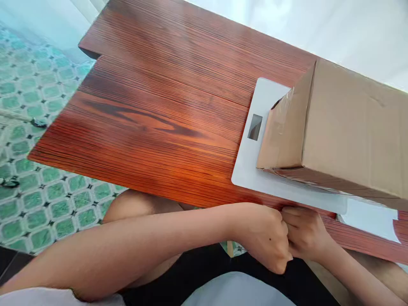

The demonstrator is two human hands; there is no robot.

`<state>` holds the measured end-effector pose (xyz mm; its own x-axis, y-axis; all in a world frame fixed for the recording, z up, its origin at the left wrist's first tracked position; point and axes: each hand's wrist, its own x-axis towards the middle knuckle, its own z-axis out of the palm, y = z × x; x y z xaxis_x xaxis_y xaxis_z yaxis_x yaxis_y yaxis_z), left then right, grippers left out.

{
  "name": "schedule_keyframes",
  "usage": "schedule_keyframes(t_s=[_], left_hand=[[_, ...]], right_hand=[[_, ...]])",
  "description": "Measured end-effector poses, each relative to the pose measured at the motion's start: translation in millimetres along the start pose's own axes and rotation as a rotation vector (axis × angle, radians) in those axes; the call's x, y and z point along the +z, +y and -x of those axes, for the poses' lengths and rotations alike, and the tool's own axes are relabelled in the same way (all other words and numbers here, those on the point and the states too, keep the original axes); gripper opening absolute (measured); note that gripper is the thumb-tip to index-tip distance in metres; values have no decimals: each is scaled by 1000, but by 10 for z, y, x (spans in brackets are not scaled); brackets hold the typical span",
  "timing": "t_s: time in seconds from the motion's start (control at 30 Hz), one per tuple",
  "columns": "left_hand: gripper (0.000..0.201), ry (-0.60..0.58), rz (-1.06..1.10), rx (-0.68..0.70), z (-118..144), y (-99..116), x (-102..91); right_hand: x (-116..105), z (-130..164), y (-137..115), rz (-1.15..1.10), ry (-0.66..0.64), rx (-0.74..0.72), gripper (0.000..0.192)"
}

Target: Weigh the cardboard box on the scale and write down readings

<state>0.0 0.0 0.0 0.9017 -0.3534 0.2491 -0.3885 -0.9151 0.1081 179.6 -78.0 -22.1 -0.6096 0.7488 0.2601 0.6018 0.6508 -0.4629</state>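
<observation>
Head cam: I'm seeing both hands meeting at the near table (153,106) edge, lower right of frame. Left hand (266,236) is curling into a loose fist, knuckles toward the right hand (304,231), the two touching. Right fingers are folding in too, tips pressing against the table edge just below the scale (255,165). Can't tell whether either is pinching anything; the contact spot is hiding between the knuckles. Nearest thing is the box (350,131), sitting on the white scale at right of frame, running out past the right edge. Display (255,126) is reading dark or blank from here. Box is plain cardboard, taped end flap facing left, tape looking glossy and a bit wrinkled, flap corner lifting slightly. I'm judging it light to moderate, walls stiff enough but denting under a squeeze, tape slick. Best hold looks like palms on the two long side faces near the bottom edges, not the flap. A white sheet (369,219) is lying just right of the scale, under the box overhang. Green tiled floor (38,127) is showing at left.
</observation>
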Motion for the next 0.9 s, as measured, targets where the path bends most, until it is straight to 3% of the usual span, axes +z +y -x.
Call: schedule_keyframes(t_s=[0.5,0.9], left_hand=[[39,8,66,-41,-24,-47,-43],[40,181,135,-74,-16,-6,114]], right_hand=[[-24,-70,-29,37,14,0,33],[-31,-110,-43,56,24,-5,33]])
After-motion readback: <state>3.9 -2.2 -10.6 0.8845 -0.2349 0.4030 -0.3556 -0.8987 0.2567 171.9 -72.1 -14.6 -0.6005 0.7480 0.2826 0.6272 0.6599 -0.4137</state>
